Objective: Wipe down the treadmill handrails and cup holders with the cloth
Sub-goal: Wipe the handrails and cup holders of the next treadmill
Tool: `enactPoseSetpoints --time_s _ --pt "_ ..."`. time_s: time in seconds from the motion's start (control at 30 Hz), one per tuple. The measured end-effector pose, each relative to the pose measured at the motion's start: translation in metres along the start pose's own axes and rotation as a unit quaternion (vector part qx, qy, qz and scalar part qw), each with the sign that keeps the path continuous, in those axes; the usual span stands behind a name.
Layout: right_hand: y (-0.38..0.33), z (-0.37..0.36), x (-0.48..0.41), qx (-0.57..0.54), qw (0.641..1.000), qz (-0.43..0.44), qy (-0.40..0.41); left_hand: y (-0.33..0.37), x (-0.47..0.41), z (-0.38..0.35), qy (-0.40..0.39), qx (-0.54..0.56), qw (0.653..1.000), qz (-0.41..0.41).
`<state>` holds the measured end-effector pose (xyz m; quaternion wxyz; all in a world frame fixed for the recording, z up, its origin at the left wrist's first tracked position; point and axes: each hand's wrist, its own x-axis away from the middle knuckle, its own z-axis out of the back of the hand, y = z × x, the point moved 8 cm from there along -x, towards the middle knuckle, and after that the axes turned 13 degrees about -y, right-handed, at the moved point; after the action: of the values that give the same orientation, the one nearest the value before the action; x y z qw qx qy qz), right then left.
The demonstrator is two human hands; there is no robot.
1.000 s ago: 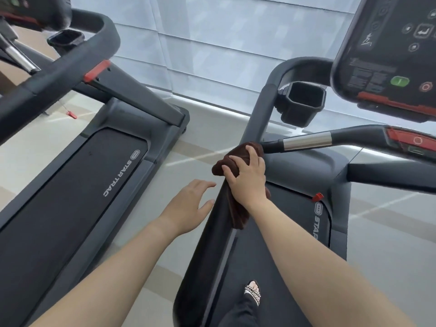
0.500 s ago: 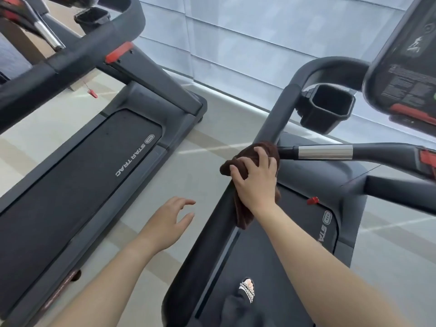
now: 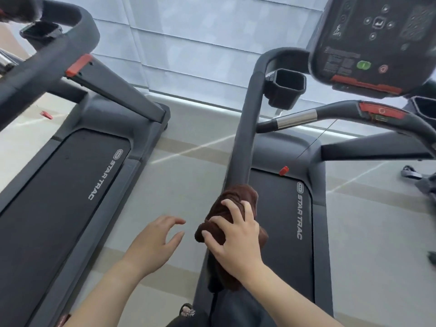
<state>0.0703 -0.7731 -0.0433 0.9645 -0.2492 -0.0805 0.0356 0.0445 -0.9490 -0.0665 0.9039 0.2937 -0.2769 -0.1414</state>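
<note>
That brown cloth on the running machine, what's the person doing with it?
A person is cleaning a treadmill. Their right hand presses a brown cloth around the left handrail, fingers spread over it, partway along the rail. The left hand hovers open beside it, touching nothing. The cup holder up near the console has no cloth in it right now. Another treadmill stands to the left.

Soft, bright daylight comes through the window blinds [image 3: 188, 43] far ahead of your right hand [image 3: 238, 234]. Shadows are faint. Straight rails bend near the edges, and the top corners look blurry.
</note>
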Motion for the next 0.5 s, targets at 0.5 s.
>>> enactPoseSetpoints --time_s 0.5 --pt "0.018 0.014 -0.067 0.036 0.997 -0.074 -0.009 0.012 0.025 0.011 0.022 0.000 1.000 -0.009"
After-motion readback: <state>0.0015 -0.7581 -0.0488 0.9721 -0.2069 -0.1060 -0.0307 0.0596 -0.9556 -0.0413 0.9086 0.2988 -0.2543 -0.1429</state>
